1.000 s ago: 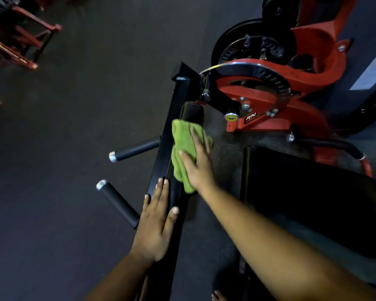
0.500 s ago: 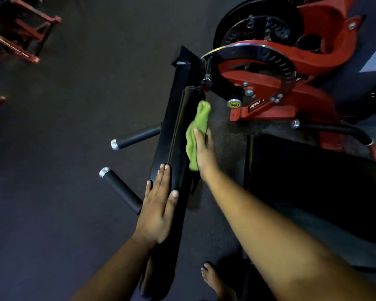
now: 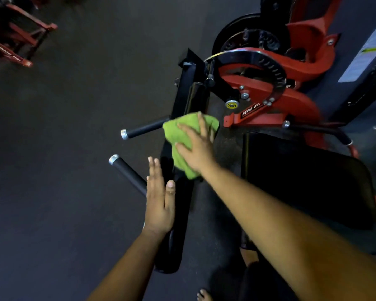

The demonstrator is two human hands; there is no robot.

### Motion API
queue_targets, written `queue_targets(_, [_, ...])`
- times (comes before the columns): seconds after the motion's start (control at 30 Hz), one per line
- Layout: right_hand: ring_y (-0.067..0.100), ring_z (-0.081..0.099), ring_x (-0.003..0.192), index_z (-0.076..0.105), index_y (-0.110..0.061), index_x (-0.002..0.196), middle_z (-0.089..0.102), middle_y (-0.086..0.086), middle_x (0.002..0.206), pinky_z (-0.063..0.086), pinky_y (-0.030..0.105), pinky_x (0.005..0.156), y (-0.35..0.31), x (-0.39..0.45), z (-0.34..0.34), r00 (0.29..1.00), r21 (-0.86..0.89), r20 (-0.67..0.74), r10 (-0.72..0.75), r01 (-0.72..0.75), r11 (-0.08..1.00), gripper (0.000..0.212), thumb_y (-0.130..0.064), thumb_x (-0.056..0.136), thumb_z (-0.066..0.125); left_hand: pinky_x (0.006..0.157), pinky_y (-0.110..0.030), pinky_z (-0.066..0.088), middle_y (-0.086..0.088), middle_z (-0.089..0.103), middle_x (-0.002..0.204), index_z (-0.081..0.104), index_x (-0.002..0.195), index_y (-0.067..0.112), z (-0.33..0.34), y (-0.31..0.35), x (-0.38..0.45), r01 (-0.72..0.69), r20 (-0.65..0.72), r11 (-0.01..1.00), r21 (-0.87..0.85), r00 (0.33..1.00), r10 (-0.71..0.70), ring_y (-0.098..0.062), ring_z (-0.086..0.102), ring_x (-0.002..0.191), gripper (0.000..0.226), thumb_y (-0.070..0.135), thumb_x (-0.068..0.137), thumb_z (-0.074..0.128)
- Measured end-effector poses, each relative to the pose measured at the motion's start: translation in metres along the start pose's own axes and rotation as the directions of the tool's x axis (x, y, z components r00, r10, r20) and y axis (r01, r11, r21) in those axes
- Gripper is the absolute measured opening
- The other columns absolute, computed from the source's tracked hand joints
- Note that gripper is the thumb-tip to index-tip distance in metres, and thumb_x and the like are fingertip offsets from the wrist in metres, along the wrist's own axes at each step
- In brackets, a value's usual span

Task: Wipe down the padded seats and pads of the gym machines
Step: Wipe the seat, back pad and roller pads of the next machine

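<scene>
On top of the long black vinyl pad (image 3: 178, 213), my right grip (image 3: 195, 148), fingers spread, presses the green microfibre cloth (image 3: 179, 135) flat, moved over from the pad's side: top-face wiping likely begins. My left grip (image 3: 160, 203), flat-fingered, steadies the pad.

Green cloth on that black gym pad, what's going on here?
A person is cleaning a red-and-black gym machine. Their right hand presses a crumpled green cloth flat against the long narrow black pad, about midway along it. The left hand lies with straight fingers against the nearer part of the same pad, seemingly steadying it. Two black handle bars with silver end caps stick out to the left. The wide black seat cushion on the right has no hand on it.
</scene>
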State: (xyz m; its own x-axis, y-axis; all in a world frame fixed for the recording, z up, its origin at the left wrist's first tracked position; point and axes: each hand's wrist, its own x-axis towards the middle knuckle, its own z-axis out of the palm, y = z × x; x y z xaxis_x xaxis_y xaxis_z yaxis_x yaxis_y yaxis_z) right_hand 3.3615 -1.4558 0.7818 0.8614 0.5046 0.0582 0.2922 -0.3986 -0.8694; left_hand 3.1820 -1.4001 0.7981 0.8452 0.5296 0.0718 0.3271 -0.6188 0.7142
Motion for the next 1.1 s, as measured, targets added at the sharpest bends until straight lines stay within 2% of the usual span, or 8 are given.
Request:
queue_targets(0.1, [0.027, 0.009, 0.158, 0.047, -0.037, 0.15, 0.0, 0.012, 0.171, 0.005, 0.05, 0.127, -0.01, 0.048, -0.006, 0.993, -0.026, -0.061, 0.096, -0.098, 0.995, 0.063, -0.037, 0.091, 0.068, 0.128, -0.056, 0.011, 0.016, -0.009, 0.171, 0.005, 0.164, 0.028, -0.007, -0.012, -0.024, 0.019, 0.053, 0.999, 0.048, 0.998, -0.021, -0.004, -0.004, 0.158, 0.064, 0.051, 0.108, 0.024])
queue_targets(0.23, [0.03, 0.011, 0.157, 0.047, -0.038, 0.15, 0.0, 0.009, 0.172, 0.007, 0.048, 0.127, -0.014, 0.007, 0.008, 0.991, -0.017, -0.087, 0.1, -0.102, 0.995, 0.06, -0.036, 0.093, 0.065, 0.13, -0.045, 0.006, 0.019, -0.009, 0.171, 0.003, 0.163, 0.031, -0.02, -0.02, -0.047, 0.006, 0.092, 0.998, 0.055, 0.996, -0.011, 0.001, -0.004, 0.156, 0.063, 0.054, 0.107, 0.021])
queue_targets(0.47, [0.033, 0.008, 0.157, 0.041, -0.046, 0.151, -0.005, 0.002, 0.172, 0.015, 0.041, 0.125, -0.025, -0.192, 0.059, 0.999, 0.122, -0.036, 0.03, -0.025, 0.992, 0.067, -0.052, 0.086, 0.056, 0.13, -0.04, 0.012, 0.012, 0.006, 0.17, 0.01, 0.163, 0.021, -0.032, -0.024, -0.093, 0.194, 0.107, 0.925, -0.326, 0.98, -0.168, 0.002, 0.005, 0.156, 0.07, 0.054, 0.102, 0.024])
queue_targets(0.57, [0.032, 0.012, 0.157, 0.04, -0.043, 0.153, -0.003, 0.007, 0.172, 0.017, 0.042, 0.126, -0.025, -0.151, 0.051, 0.994, 0.055, -0.061, 0.093, -0.09, 0.994, 0.067, -0.044, 0.091, 0.065, 0.13, -0.035, 0.004, 0.012, 0.0, 0.169, 0.001, 0.161, 0.022, -0.037, -0.025, -0.114, 0.135, 0.204, 0.951, -0.278, 0.976, -0.079, -0.004, -0.001, 0.157, 0.092, 0.081, 0.092, 0.02])
queue_targets(0.7, [0.037, 0.012, 0.156, 0.036, -0.048, 0.153, -0.006, 0.0, 0.172, 0.015, 0.045, 0.127, -0.037, -0.117, 0.046, 0.971, 0.037, -0.089, 0.221, -0.219, 0.975, 0.065, -0.043, 0.095, 0.063, 0.131, -0.038, 0.005, 0.012, -0.002, 0.169, -0.002, 0.163, 0.024, -0.05, -0.022, -0.131, 0.198, 0.257, 0.929, -0.314, 0.959, -0.117, -0.001, 0.0, 0.155, 0.074, 0.06, 0.103, 0.022])
queue_targets(0.8, [0.032, 0.015, 0.156, 0.042, -0.043, 0.152, 0.001, 0.007, 0.172, 0.017, 0.048, 0.126, -0.039, -0.176, 0.058, 0.985, 0.029, -0.104, 0.134, -0.132, 0.991, 0.064, -0.038, 0.093, 0.065, 0.131, -0.039, 0.009, 0.01, 0.001, 0.171, 0.001, 0.163, 0.024, -0.061, -0.026, -0.137, 0.255, 0.253, 0.863, -0.436, 0.955, -0.154, -0.001, 0.004, 0.155, 0.08, 0.068, 0.1, 0.021])
queue_targets(0.97, [0.017, 0.012, 0.156, 0.034, -0.056, 0.147, 0.006, 0.001, 0.171, 0.02, 0.032, 0.121, -0.034, -0.279, 0.082, 0.989, 0.281, -0.102, 0.112, -0.079, 0.956, 0.065, -0.044, 0.089, 0.06, 0.129, -0.043, 0.019, 0.01, 0.017, 0.171, 0.009, 0.164, 0.032, -0.068, -0.031, -0.14, 0.358, 0.403, 0.805, -0.474, 0.901, -0.163, -0.006, 0.02, 0.155, 0.119, 0.101, 0.069, 0.032])
queue_targets(1.1, [0.021, 0.026, 0.152, 0.031, -0.038, 0.157, 0.026, 0.007, 0.166, 0.022, 0.034, 0.124, -0.027, -0.242, 0.072, 0.969, 0.458, -0.074, 0.237, -0.178, 0.871, 0.066, -0.028, 0.1, 0.062, 0.129, -0.044, 0.016, 0.014, 0.016, 0.17, 0.007, 0.163, 0.04, -0.056, -0.029, -0.145, 0.382, 0.479, 0.808, -0.449, 0.866, -0.143, -0.006, 0.015, 0.156, 0.116, 0.102, 0.068, 0.033])
